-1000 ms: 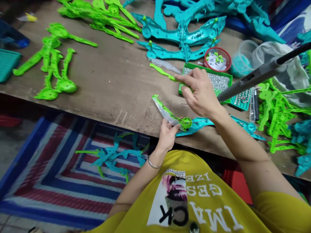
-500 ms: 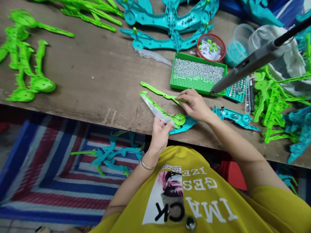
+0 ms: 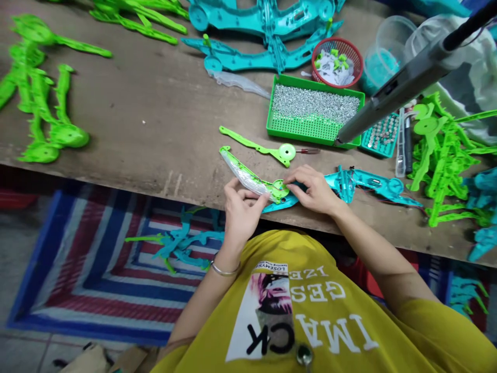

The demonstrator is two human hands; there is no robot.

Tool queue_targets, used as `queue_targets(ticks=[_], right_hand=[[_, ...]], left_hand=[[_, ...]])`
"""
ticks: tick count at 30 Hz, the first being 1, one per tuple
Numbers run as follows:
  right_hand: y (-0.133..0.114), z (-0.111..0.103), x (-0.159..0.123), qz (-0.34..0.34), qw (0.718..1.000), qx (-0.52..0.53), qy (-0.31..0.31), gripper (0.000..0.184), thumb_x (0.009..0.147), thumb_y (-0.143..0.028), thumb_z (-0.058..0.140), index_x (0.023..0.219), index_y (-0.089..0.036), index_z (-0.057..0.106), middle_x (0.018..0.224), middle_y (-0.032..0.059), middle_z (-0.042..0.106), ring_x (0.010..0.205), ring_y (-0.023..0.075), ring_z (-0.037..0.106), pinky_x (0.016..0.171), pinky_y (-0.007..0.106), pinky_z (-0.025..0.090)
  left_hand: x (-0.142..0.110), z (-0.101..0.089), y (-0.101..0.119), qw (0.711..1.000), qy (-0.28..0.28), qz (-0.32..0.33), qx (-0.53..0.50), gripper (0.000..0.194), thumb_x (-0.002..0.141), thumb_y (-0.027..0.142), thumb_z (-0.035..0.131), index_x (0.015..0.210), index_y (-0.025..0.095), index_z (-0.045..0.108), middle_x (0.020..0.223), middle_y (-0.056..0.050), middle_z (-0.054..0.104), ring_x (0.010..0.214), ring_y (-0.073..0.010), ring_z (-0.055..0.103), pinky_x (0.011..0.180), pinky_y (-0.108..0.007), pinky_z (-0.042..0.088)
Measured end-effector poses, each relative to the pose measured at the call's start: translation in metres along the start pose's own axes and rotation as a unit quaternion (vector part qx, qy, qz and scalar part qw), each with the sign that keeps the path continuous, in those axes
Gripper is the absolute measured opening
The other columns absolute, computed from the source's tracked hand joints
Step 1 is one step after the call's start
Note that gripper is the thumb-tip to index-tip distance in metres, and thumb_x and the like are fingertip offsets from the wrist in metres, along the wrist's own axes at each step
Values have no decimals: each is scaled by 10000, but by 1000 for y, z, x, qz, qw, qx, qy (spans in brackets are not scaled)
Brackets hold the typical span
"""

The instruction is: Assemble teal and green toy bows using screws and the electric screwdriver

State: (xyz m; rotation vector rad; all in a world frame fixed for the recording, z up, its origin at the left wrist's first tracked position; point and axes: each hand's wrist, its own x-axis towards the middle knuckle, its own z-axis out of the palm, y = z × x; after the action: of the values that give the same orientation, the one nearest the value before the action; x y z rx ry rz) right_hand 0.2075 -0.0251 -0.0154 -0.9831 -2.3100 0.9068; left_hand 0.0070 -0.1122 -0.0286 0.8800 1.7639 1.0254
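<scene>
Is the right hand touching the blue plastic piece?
Touching. The head view shows the right hand with its fingers resting on top of the blue plastic piece, and no table shows between them.

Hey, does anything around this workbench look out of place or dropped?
Yes: teal and green plastic parts lie on the striped rug below the wooden bench, apart from the similar parts laid out on the bench top.

Fasteners (image 3: 315, 102) in tray (image 3: 310, 139), basket (image 3: 337, 39) behind

Two hands (image 3: 316, 190) (image 3: 243, 217) (both bare), one green tray (image 3: 310, 135).
</scene>
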Motion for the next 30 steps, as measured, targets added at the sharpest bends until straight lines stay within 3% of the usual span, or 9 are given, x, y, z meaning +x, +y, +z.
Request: queue_targets(ticks=[2, 5, 7, 10, 14, 18, 30], right_hand=[[2, 1, 0, -7, 1000, 0, 4, 133, 955, -216, 551, 936, -198, 681, 968, 83, 750, 939, 234, 654, 896, 417, 514], [2, 1, 0, -13, 1000, -2, 3, 129, 951, -229, 561, 937, -189, 682, 971, 89, 747, 941, 238, 652, 886, 412, 509], [0, 1, 0, -10, 1000, -10, 0, 133, 952, -267, 579, 958, -186, 684, 987, 90, 746, 953, 242, 647, 887, 413, 496], [-7, 2, 1, 0, 999, -37, 0, 181, 953, -341, 607, 992, -185, 689, 1023, 90, 742, 974, 249, 630, 881, 416, 459], [-19, 8, 5, -15, 995, -102, -9, 171, 939, -327, 613, 999, -191, 696, 1013, 85, 731, 978, 261, 589, 858, 417, 399], [-24, 18, 8, -21, 987, -156, -10, 129, 930, -244, 578, 936, -181, 691, 968, 96, 709, 919, 259, 555, 802, 405, 384], [-27, 41, 6, 43, 990, -120, 63, 157, 961, -168, 510, 875, -175, 641, 963, 125, 662, 921, 252, 559, 820, 387, 485]], left_hand=[[-3, -6, 5, 983, 47, 62, 164, 825, 757, 503, 804, 1371, 136, 393, 860, -28, 672, 733, -239, 720, 741, -410, 601], [-1, -14, 9, 913, 95, 216, 332, 787, 786, 563, 789, 1359, 104, 506, 1163, -195, 661, 1110, -368, 670, 962, -521, 540], [5, -18, 8, 871, 58, 325, 364, 637, 879, 501, 720, 1352, 116, 540, 1322, -226, 612, 1281, -377, 580, 1074, -525, 474], [15, -22, 2, 830, -16, 420, 366, 474, 969, 379, 625, 1364, 136, 529, 1305, -178, 653, 1321, -315, 568, 1155, -492, 414], [23, -26, -3, 811, -34, 447, 377, 433, 975, 368, 619, 1340, 149, 540, 1249, -149, 690, 1330, -311, 568, 1204, -526, 353], [27, -29, -4, 800, -52, 462, 380, 408, 977, 386, 613, 1312, 158, 561, 1244, -149, 692, 1311, -307, 576, 1192, -534, 373], [38, -33, -4, 792, -92, 483, 360, 318, 977, 392, 609, 1203, 168, 600, 1192, -135, 689, 1254, -290, 595, 1188, -539, 398]])
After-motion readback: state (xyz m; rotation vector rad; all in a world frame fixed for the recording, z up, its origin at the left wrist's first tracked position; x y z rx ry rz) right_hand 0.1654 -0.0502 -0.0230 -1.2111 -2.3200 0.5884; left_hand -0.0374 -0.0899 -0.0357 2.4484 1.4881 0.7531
